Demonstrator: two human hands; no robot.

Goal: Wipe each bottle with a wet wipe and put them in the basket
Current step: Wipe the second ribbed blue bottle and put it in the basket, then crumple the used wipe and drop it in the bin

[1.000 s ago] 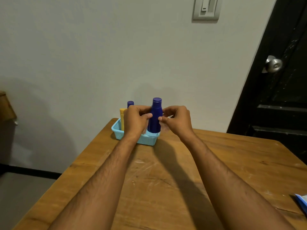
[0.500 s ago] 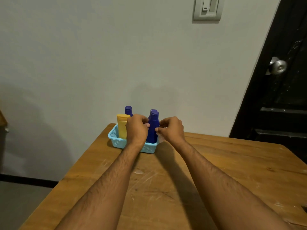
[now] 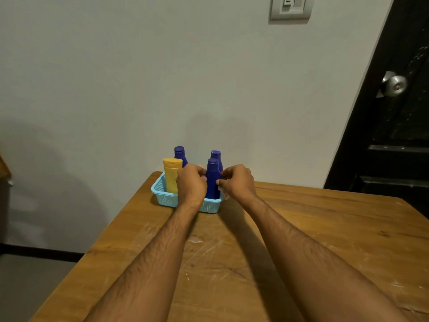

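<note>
The near blue bottle [image 3: 212,180] stands in the basket [image 3: 162,198] at the worktop's far end. Left hand [image 3: 191,183] grips it; right hand [image 3: 236,182] pinches a wipe [image 3: 223,193]. Best to release gently, keeping it upright among its neighbours.

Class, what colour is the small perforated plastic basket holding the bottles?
Light blue; the small perforated plastic basket shows best in the head view.

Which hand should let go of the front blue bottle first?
Probably the right hand. It also seems to pinch a white wipe, and touches the front blue bottle lightly, while the left hand grips it steady in the basket.
</note>
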